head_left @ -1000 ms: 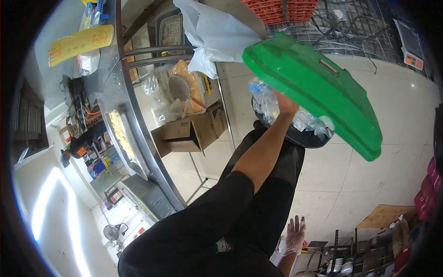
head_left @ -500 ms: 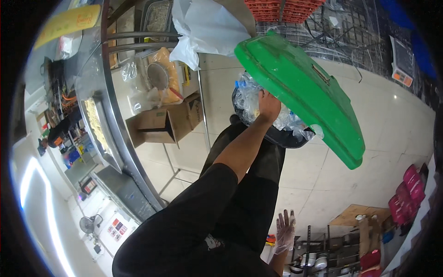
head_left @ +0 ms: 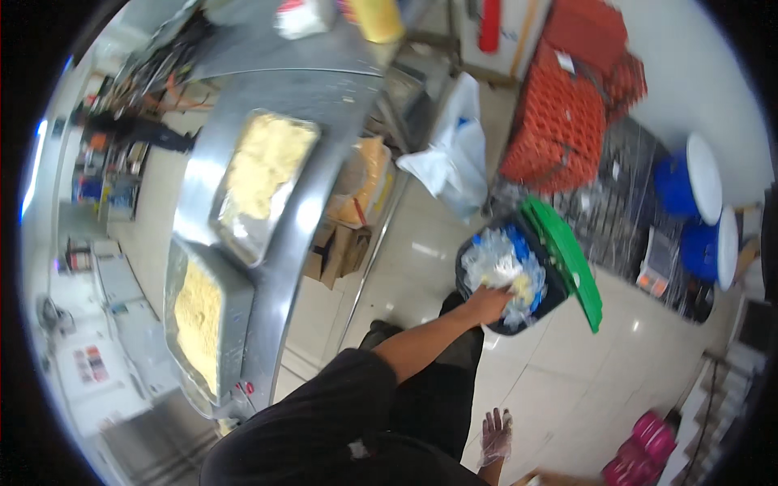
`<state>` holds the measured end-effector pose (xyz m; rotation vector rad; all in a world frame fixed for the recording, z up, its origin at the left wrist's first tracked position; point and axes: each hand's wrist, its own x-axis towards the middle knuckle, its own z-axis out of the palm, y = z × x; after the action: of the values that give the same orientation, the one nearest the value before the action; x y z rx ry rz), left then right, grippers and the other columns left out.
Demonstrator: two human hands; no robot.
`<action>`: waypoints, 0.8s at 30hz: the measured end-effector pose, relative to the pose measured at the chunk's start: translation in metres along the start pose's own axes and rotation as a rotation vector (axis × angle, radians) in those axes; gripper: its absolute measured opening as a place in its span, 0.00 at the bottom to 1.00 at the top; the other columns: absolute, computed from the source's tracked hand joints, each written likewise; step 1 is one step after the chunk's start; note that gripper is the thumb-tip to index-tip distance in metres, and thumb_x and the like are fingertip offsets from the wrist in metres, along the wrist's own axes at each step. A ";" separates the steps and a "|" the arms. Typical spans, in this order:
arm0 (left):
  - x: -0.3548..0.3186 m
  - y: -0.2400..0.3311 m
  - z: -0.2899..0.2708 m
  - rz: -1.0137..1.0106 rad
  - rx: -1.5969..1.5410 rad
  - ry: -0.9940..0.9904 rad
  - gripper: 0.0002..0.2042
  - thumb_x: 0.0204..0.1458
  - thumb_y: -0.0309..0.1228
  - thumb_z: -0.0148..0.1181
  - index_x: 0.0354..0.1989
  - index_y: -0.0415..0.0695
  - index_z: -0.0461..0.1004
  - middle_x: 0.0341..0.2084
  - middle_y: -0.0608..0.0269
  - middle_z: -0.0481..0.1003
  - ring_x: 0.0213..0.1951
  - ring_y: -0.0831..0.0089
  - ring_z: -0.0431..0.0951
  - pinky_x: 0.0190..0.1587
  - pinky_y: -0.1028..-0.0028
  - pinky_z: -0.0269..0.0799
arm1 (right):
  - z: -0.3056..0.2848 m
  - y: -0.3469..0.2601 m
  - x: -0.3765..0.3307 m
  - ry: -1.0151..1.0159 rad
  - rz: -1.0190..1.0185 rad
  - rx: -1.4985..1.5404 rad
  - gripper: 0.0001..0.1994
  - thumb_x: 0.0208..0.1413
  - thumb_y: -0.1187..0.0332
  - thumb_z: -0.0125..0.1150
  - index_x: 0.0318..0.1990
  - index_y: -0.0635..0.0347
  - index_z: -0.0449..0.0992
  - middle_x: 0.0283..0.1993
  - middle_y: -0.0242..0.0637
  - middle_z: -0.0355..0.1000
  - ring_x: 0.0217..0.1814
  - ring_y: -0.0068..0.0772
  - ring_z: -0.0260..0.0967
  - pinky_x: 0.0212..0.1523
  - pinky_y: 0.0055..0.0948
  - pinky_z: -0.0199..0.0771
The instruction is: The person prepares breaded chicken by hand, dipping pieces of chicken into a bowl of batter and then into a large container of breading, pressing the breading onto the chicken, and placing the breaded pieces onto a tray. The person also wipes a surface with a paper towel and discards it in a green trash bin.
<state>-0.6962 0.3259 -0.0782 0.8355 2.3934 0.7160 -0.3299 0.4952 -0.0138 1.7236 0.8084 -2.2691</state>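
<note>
My bare left hand [head_left: 490, 304] reaches into a dark bin [head_left: 527, 326] on the floor, at the near side of its opening. Crumpled clear plastic waste [head_left: 496, 257] with bits of blue fills the bin. The fingertips press among the plastic beside a pale yellowish clump [head_left: 523, 285]; blur hides whether they grip anything. The green lid [head_left: 567, 255] stands raised at the bin's right side. Low in the view, away from the bin, my right hand [head_left: 496, 440] wears a clear plastic glove, its fingers spread and holding nothing.
At left, a steel table [head_left: 304, 109] bears a tray of yellow dough-like food [head_left: 263, 166] and a deep tub of yellow crumbs [head_left: 197, 320]. Beyond the bin are a white bag [head_left: 458, 150], red crates [head_left: 559, 121] and blue tubs [head_left: 681, 182]. A person [head_left: 150, 130] stands far left.
The view has swung, bringing more of the steel table and the blue tubs in. The lid stands farther back, exposing more of the bin. My left hand remains in the bin's opening.
</note>
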 end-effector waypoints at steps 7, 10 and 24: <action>-0.367 -0.061 -0.028 -0.559 -0.397 0.177 0.19 0.53 0.36 0.49 0.54 0.49 0.61 0.40 0.49 0.73 0.43 0.51 0.73 0.45 0.57 0.68 | 0.176 -0.044 -0.033 -0.772 -0.186 -0.167 0.29 0.58 0.51 0.45 0.64 0.52 0.51 0.70 0.42 0.41 0.71 0.45 0.36 0.67 0.43 0.39; -0.518 -0.084 0.003 -0.791 -0.464 0.359 0.20 0.52 0.40 0.51 0.52 0.48 0.64 0.40 0.49 0.74 0.44 0.53 0.73 0.46 0.59 0.68 | 0.300 -0.018 -0.088 -1.057 -0.108 -0.244 0.28 0.59 0.52 0.45 0.63 0.53 0.52 0.69 0.43 0.42 0.71 0.45 0.36 0.67 0.44 0.37; -0.657 0.084 0.240 -1.675 -1.894 1.668 0.21 0.53 0.39 0.51 0.51 0.41 0.64 0.34 0.53 0.75 0.30 0.64 0.78 0.27 0.71 0.72 | 0.639 0.467 -0.200 -1.577 0.313 -1.780 0.21 0.60 0.53 0.43 0.47 0.62 0.69 0.47 0.42 0.70 0.49 0.34 0.68 0.49 0.32 0.67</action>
<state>-0.0668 0.0148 -0.0187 2.2334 -0.5589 -1.7238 -0.5908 -0.2625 0.1435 -0.6385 1.1191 -0.9676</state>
